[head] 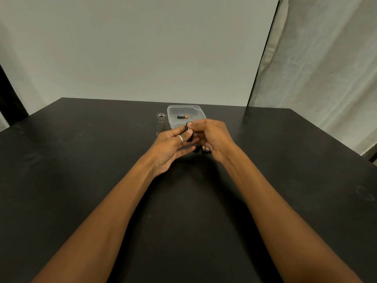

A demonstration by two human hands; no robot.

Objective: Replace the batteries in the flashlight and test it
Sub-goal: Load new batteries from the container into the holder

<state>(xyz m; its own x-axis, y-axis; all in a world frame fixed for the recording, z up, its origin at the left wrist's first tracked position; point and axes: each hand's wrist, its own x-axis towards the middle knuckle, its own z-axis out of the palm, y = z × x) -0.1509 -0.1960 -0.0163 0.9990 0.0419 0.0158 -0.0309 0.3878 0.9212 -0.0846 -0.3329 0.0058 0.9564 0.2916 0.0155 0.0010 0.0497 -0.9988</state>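
Head view: both hands meet on the near side of the clear plastic container (pixel 201 111), held just above the black table (pixel 81 160). Left hand (pixel 170 149) is curled around a small black part (pixel 189 138), gripping it from the left, with a silver ring (pixel 180 138) on what looks like the thumb. Right hand (pixel 214 137) pinches the same black part from the right, its thumb tip right beside the left one. The part is mostly covered by fingers, so I cannot tell its shape or whether any cells sit in it. 1 battery (pixel 182 117), black with a copper end, lies on its side inside the container. The silver flashlight body (pixel 161 122) stands upright just left of the container, open end up, apart from both hands. Loose batteries (pixel 205 149) lie on the table nearer than the container, under the right hand; at least 2 ends show, exact count unclear. White backdrop (pixel 142 48) stands behind the container, with a pale curtain (pixel 316 68) off to its right.
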